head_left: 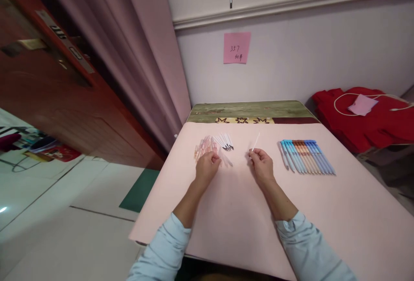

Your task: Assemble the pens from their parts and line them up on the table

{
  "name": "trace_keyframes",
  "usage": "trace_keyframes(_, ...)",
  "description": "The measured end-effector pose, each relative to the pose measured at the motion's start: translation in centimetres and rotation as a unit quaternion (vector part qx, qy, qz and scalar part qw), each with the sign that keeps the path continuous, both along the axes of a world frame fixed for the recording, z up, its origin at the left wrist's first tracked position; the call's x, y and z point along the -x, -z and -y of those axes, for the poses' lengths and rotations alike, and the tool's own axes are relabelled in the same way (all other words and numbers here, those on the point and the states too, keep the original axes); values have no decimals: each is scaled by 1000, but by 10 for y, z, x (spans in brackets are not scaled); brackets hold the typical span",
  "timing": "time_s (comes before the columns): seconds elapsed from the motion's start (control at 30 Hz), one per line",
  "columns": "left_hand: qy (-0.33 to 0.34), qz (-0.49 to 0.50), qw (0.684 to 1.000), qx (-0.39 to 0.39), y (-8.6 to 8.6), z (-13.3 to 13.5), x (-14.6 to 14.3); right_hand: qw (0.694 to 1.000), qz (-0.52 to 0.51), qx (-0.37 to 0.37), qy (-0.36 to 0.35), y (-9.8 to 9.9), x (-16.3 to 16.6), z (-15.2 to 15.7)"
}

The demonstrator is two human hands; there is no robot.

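My right hand [261, 163] pinches a thin white pen refill [255, 141], which points up and away from me over the table. To the left, my left hand [207, 167] has its thumb and fingertips closed on a see-through pinkish pen barrel [220, 157], mostly hidden and blurred. Just beyond that hand lies a pile of clear pink pen barrels [204, 145]. Beside the pile, several white refills with dark tips [225, 140] lie fanned out. Right of my right hand, a row of assembled-looking pens [305, 157] in blue, brown and periwinkle lies side by side.
A pale pink sheet [239, 225] covers the table, with a green patterned strip [255, 108] at its back edge. Red cloth [355, 121] with a white cable is at the right. A pink note [237, 48] sticks to the wall. A wooden door [71, 78] stands left.
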State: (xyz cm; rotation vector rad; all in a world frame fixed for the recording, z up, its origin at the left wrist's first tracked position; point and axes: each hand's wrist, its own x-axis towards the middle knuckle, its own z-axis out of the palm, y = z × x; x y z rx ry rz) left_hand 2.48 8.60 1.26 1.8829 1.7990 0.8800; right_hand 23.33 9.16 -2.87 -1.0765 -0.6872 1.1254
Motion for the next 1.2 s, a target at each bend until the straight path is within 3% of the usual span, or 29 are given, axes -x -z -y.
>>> trace_keyframes(0.17, 93, -165, 981, -49, -4, 4, -29, 1000, -19, 0, 1, -2, 0, 0)
trace_keyframes(0.37, 265, -379, 878, -119, -12, -8, -41, 1000, -29, -3, 3, 2, 0, -4)
trace_keyframes(0.57, 326, -451, 816, -159, -13, -15, -48, 999, -43, -15, -8, 8, 1, -7)
trace_keyframes(0.77, 329, -444, 822, -140, -13, -19, -45, 999, -50, -10, -9, 8, 1, -7)
trace_keyframes(1.2, 403, -353, 839, -97, -27, -31, -28, 998, -50, -5, -22, -2, 2, -3)
